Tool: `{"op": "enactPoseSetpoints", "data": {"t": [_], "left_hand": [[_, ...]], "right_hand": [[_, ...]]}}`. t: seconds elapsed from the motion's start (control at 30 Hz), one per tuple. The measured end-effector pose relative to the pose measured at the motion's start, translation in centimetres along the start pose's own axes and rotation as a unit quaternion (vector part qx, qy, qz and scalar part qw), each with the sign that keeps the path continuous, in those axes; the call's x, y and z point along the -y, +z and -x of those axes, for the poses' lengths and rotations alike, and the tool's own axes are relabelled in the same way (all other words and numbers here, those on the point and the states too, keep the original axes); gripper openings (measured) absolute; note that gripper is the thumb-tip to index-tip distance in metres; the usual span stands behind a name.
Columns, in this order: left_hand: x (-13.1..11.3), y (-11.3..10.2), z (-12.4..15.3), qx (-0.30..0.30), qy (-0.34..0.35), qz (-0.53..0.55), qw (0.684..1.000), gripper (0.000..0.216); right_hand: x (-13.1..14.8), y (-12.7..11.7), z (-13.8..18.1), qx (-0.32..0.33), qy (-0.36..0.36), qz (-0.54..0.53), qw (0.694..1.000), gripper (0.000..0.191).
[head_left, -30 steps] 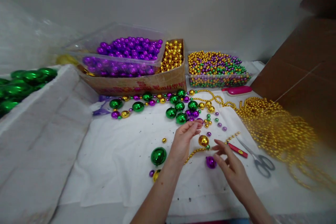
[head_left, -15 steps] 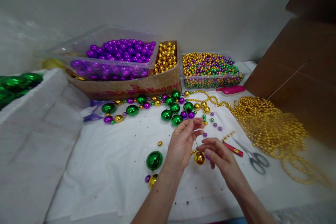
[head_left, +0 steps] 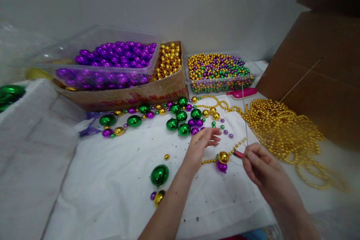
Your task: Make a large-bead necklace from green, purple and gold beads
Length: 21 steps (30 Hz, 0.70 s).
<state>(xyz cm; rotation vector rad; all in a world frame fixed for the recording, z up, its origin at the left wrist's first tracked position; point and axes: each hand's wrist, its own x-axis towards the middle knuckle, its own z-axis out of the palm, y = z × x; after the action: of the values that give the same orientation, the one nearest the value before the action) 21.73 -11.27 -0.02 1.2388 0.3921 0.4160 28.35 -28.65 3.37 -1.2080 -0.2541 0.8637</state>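
Observation:
My right hand (head_left: pixel 260 163) pinches a long thin needle (head_left: pixel 245 116), which points up from its fingertips. To its left, my left hand (head_left: pixel 201 144) hovers over the cloth with fingers loosely apart and nothing visible in them. Between the hands lie a large gold bead (head_left: pixel 224 157) and a purple bead (head_left: pixel 221 167), touching each other beside a short string of small gold beads (head_left: pixel 208 161). The end of a red tool (head_left: pixel 238 153) shows at my right fingertips; the rest is hidden. A large green bead (head_left: pixel 159 175) rests left of my left forearm.
Behind the hands lies a strung garland (head_left: pixel 134 120) with loose green beads (head_left: pixel 184 129). At the back stand a clear bin of purple beads (head_left: pixel 104 68), a carton (head_left: pixel 126 99) and a tub of small mixed beads (head_left: pixel 221 87). Gold bead chain (head_left: pixel 281 127) is heaped at right.
The needle has passed from my left hand to my right, which has moved right and now covers the scissors. My left fingers have loosened. The view has shifted slightly.

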Motion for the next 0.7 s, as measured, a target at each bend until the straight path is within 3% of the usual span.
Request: {"op": "enactPoseSetpoints", "data": {"t": [0.07, 0.13, 0.23, 0.43, 0.6, 0.7], "left_hand": [[2.4, -0.2, -1.0, -0.037, 0.009, -0.193, 0.980, 0.020], [4.4, -0.2, -1.6, -0.030, 0.051, -0.364, 0.929, 0.018], [5.9, -0.1, -1.8, 0.002, 0.080, -0.504, 0.860, 0.022], [5.3, -0.4, -1.5, 0.022, 0.065, -0.552, 0.831, 0.019], [4.0, -0.7, -1.0, 0.080, 0.050, -0.579, 0.810, 0.016], [3.1, -1.5, 0.1, 0.081, 0.032, -0.568, 0.818, 0.015]], "right_hand": [[0.0, -0.5, 0.4, -0.009, 0.011, -0.016, 1.000, 0.019], [-0.4, -0.7, 0.7, 0.007, 0.025, -0.022, 0.999, 0.017], [-1.1, -0.8, 0.9, 0.021, 0.039, -0.028, 0.999, 0.013], [-1.5, -1.9, 0.8, -0.033, 0.033, -0.025, 0.999, 0.012], [0.6, -2.2, 2.5, -0.031, 0.016, -0.120, 0.992, 0.011], [2.1, -2.8, 3.9, -0.055, -0.028, -0.126, 0.990, 0.010]]}}
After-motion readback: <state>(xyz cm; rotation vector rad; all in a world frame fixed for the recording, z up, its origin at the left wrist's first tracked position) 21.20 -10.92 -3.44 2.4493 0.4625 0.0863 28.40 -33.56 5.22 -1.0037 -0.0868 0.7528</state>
